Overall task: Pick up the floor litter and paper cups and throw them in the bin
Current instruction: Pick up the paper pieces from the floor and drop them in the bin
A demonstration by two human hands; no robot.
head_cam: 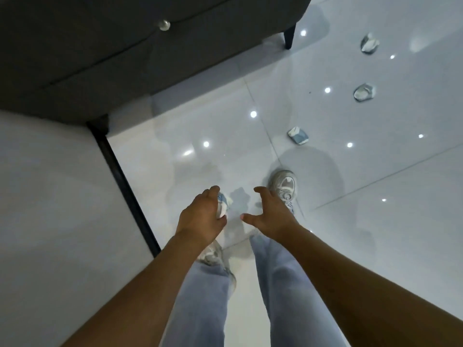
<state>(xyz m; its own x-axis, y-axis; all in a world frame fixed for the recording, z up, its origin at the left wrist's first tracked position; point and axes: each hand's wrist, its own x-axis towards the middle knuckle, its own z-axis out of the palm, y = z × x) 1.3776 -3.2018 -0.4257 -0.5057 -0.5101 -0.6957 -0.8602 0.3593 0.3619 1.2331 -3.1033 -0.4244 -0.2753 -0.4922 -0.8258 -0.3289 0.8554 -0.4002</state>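
Note:
My left hand [201, 216] grips a crumpled white-and-blue paper cup [222, 204] in front of my legs, its fingers curled round it. Just to its right, my right hand [269, 214] is spread with straight fingers and holds nothing. A squashed white-and-blue paper cup [298, 135] lies on the glossy white floor ahead of my right shoe. Two more crumpled cups lie farther off at the right, one [364, 92] nearer and one [369, 43] beyond it. No bin is in view.
A dark grey sofa [112, 51] with a black leg [289, 36] fills the upper left. A white wall [50, 196] with a black edge strip [125, 186] runs down the left. My shoes [284, 184] stand on white floor tiles with ceiling-light reflections.

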